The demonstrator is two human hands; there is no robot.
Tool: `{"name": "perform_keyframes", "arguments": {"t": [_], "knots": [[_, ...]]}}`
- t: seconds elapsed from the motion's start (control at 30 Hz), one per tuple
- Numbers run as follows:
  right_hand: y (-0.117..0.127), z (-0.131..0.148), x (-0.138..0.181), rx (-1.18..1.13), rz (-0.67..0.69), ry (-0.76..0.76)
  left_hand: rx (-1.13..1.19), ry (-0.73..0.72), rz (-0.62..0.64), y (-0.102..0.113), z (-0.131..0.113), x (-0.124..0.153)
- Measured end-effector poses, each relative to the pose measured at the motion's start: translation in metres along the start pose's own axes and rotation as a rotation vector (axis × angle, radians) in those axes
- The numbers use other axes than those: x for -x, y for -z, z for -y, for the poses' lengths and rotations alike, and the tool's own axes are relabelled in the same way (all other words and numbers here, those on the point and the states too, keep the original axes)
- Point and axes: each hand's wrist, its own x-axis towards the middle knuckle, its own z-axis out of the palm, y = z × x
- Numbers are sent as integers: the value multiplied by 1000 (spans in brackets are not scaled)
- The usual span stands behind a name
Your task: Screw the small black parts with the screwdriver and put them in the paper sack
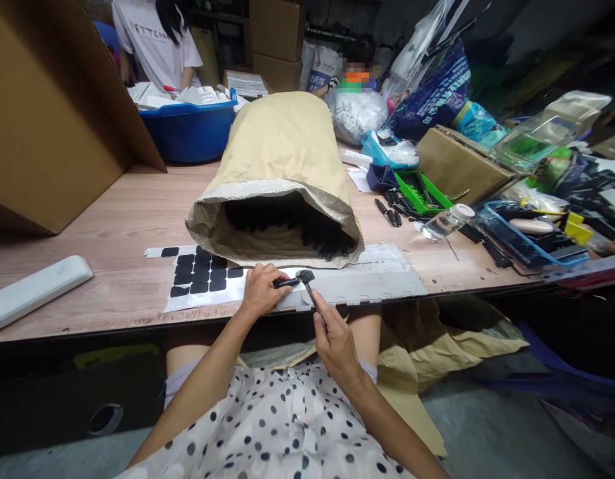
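Note:
My left hand [260, 290] rests at the table's front edge, fingers closed on a short black pen-like piece [286, 283] that points right. My right hand [336, 339] grips the dark handle of a small hammer-like tool [306, 276]. The tool's black head meets or nearly meets the tip of the black piece; whether they touch I cannot tell. Beneath both hands lies a flat grey-white board [387, 276]. Just beyond them, a tan sack [282, 146] lies with its mouth toward me, many black pieces inside. A white sheet of black rounded-square stickers [200, 273] is left of my left hand.
A cardboard box [52, 120] and a white elongated case [40, 291] are at left. A blue tub [192, 133] stands behind. On the right are a green tray [422, 193], a clear bottle [447, 221] and a blue basket [532, 239]. Two other people are across the table.

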Motion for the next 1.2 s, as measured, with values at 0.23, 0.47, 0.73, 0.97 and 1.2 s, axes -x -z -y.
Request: {"name": "perform_keyframes", "arguments": {"t": [0.23, 0.47, 0.73, 0.97, 1.2], "knots": [[3, 3, -4, -11, -4, 14, 19, -4, -1, -3, 0, -1], [1, -5, -6, -34, 77, 61, 38, 27, 19, -2, -4, 0], [23, -49, -66, 483, -38, 149, 14, -3, -18, -7, -4, 3], [9, -61, -84, 670, -82, 299, 39, -58, -2, -2, 4, 2], [1, -52, -80, 672, -118, 259, 262, -314, 220, 2, -8, 54]]}}
